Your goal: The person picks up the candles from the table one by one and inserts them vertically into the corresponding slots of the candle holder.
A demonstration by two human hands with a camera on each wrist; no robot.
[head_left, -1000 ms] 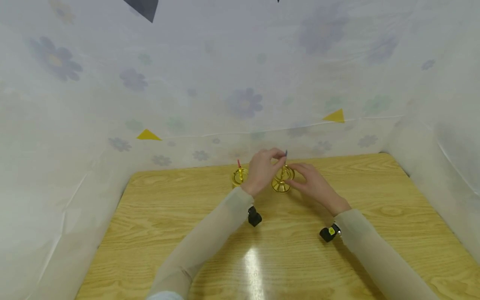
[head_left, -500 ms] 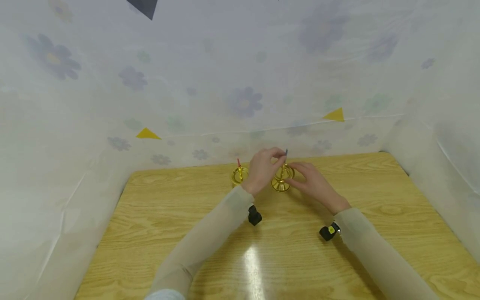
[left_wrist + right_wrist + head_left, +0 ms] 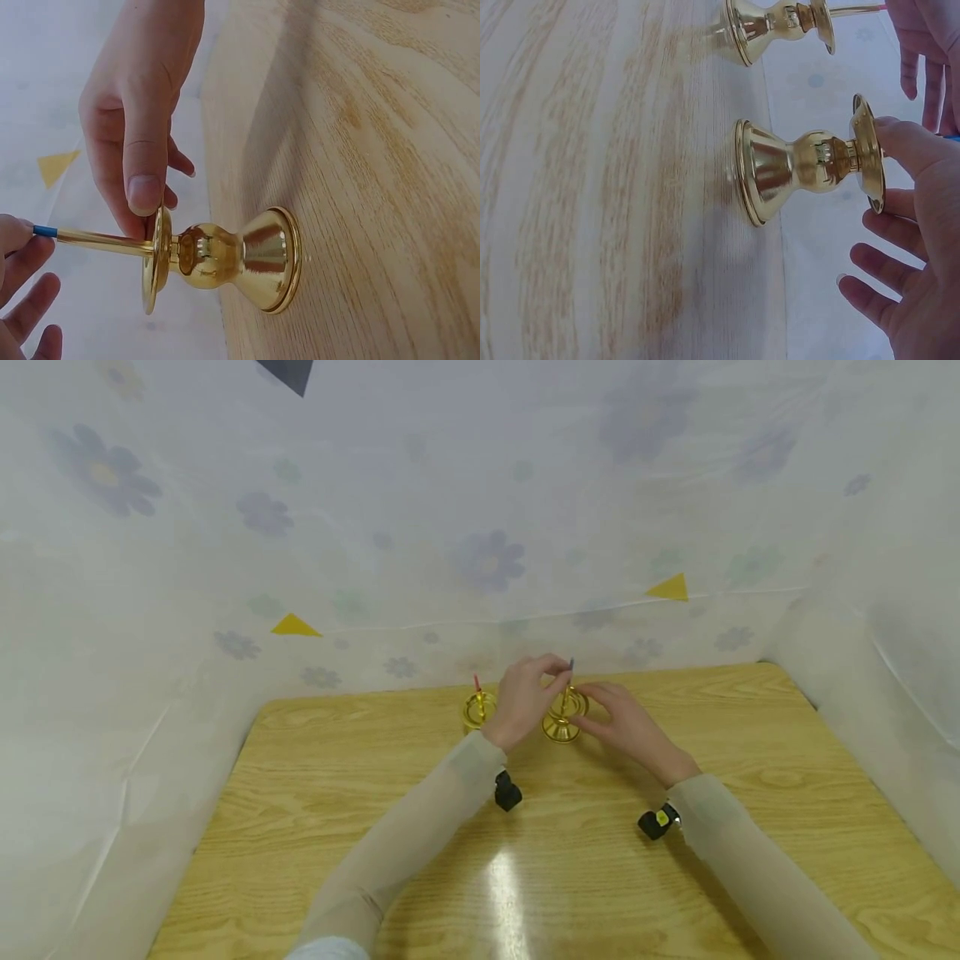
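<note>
Little has moved since the earlier frame: both hands stay at the same brass holder, with only a slight upward drift of the whole scene in the head view.

At the table's (image 3: pixel 315 827) eleven o'clock stands a second holder (image 3: pixel 477 711), polished gold metal with a flared round foot, a bulbous waist and a flat drip disc; a thin candle (image 3: pixel 476 684) with a red tip rises from it. It stands untouched, just beside the left hand's back.

The left hand (image 3: pixel 522 700) reaches over toward twelve o'clock and pinches the top of a slim gold taper (image 3: pixel 101 239) between thumb and fingertips; the taper's end is blue (image 3: pixel 45 231). The other fingers curl loosely below it.

That taper sits upright in the near holder (image 3: pixel 562 719), of the same shiny, mirror-smooth brass, its foot flat on the wood at the far middle of the table. In the wrist views it shows a trumpet-shaped base, a round knob and a thin, wide disc.

The right hand (image 3: pixel 628 727) comes in from three o'clock. Its thumb (image 3: pixel 145 180) presses on the disc's rim and a finger sits behind it, so it grips the disc edge; the remaining fingers are spread and relaxed.

The table is pale, glossy oak-grain board. Translucent flowered sheeting (image 3: pixel 187 552) walls it in.
</note>
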